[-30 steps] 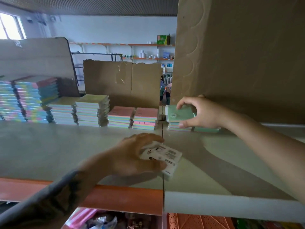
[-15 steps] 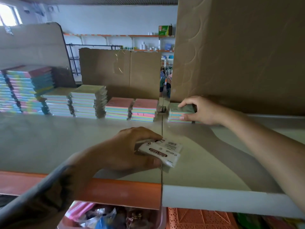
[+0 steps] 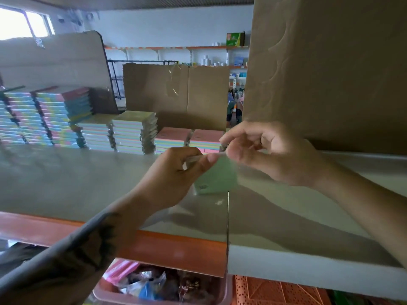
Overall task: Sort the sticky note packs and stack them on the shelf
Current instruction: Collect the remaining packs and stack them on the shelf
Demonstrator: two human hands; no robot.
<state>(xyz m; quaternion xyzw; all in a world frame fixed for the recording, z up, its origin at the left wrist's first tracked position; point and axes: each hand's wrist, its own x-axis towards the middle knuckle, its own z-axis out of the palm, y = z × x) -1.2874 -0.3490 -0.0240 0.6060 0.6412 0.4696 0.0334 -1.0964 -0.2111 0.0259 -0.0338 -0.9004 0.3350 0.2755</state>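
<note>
A green sticky note pack (image 3: 217,180) hangs above the grey shelf (image 3: 66,183), held up between both hands. My left hand (image 3: 174,177) pinches its top edge with thumb and fingers. My right hand (image 3: 268,154) pinches the same top edge from the right. Behind them, two low pink-topped stacks (image 3: 189,139) stand at the back of the shelf. Left of those are yellow-topped stacks (image 3: 132,132) and taller multicoloured stacks (image 3: 48,116).
Cardboard sheets (image 3: 176,95) stand behind the stacks, and a large cardboard panel (image 3: 330,69) rises at the right. The shelf has an orange front edge (image 3: 171,252). Below it sit a tub of wrapped items (image 3: 158,285) and an orange perforated basket (image 3: 275,291).
My right hand left the green stack at the back and came forward. My left hand lifted its pack off the shelf and turned it; both hands now pinch it.
</note>
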